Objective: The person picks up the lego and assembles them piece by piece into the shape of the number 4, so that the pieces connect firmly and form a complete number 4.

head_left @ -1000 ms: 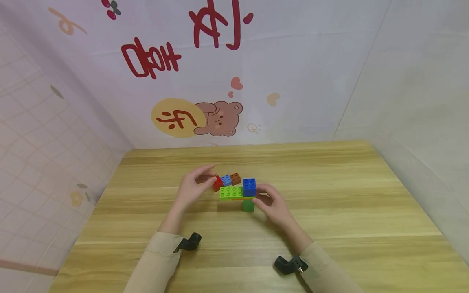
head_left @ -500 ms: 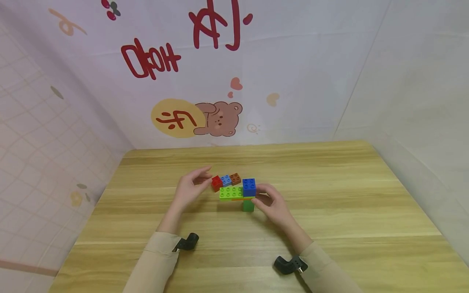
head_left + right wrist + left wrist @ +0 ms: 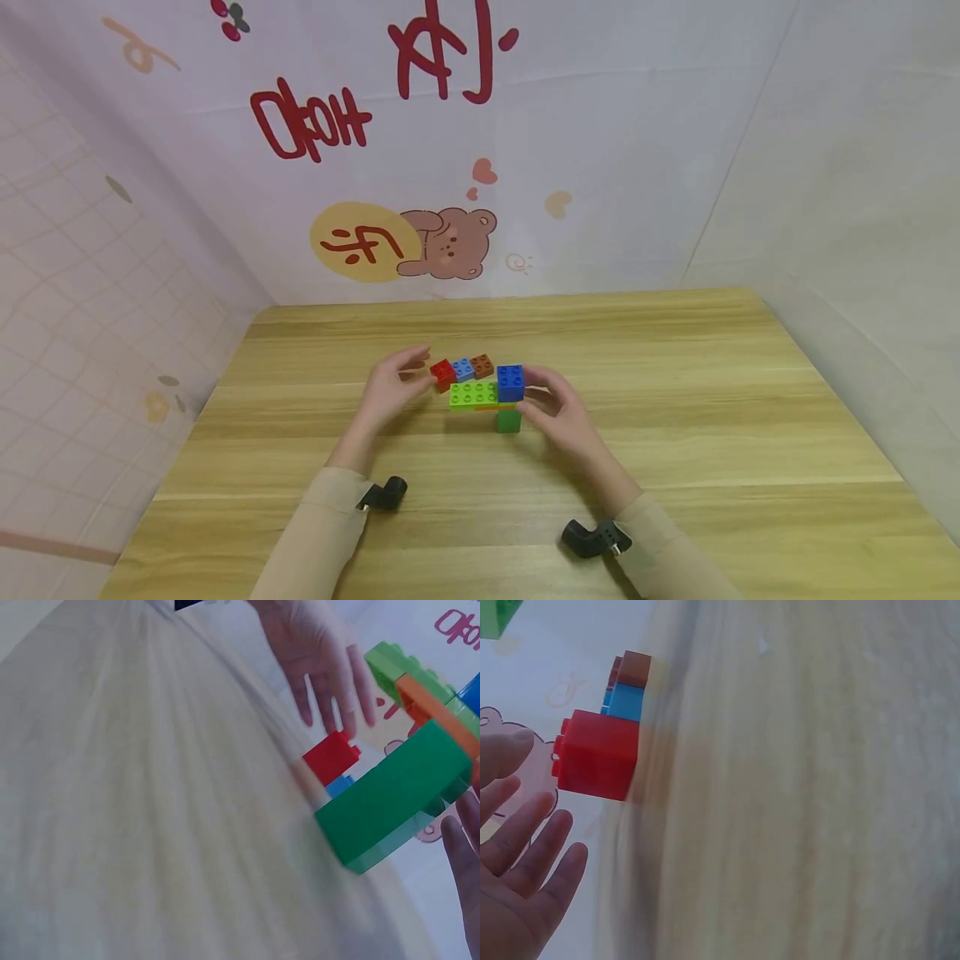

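Note:
In the head view my left hand stands just left of a red brick, thumb tip right by it and fingers spread. The left wrist view shows these fingers apart from the red brick. A light blue brick and a brown brick continue the row. My right hand is at the right side of a brick stack, thumb and fingers round the corner of its dark blue top brick. Below sit a long lime brick, an orange piece and a green brick.
The wooden table reaches to a white printed cloth behind it. Black wrist mounts sit on both sleeves. The lime brick juts out leftward from the stack, in front of the small row.
My left hand has drawn back slightly left and down from the red brick. The fingers of my right hand have spread a little wider, while the stack has stayed in place.

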The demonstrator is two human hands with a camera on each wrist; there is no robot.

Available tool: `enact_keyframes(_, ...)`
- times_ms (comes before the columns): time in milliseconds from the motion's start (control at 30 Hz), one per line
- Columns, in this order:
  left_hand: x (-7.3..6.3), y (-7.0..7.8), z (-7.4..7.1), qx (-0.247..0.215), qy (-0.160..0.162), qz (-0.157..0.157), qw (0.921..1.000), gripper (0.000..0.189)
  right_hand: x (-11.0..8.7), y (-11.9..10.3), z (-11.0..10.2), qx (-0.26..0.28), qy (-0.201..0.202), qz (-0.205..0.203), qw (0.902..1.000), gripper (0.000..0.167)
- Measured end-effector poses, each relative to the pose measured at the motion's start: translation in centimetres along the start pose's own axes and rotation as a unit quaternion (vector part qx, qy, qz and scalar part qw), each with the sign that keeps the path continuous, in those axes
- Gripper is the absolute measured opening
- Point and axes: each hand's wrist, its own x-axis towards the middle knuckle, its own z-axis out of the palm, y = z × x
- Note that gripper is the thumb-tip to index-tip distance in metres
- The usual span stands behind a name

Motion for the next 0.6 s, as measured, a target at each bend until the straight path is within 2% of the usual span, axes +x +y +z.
enact_keyframes(200,0.4,-0.6,0.5,-0.017,-0.018,-0.018,0.9995,0.057,0.7,-0.8,-0.1,0.011,-0.01,-0.018,0.9997,0.054)
enact_keyframes(333,0.6,-0.9,0.8,-0.014,-0.024,-0.026,0.9993,0.059,1.2,-1.2,-0.2,0.016,-0.015,-0.046,0.9987,0.055)
enact_keyframes(467,0.7,-1.1,1.1,-0.016,-0.028,-0.025,0.9992,0.059,1.3,-1.3,-0.2,0.007,-0.014,-0.065,0.9978,0.048)
enact_keyframes(600,0.8,-1.2,1.2,-0.024,-0.029,-0.025,0.9989,0.059,1.3,-1.2,-0.1,-0.008,-0.012,-0.067,0.9976,0.041)
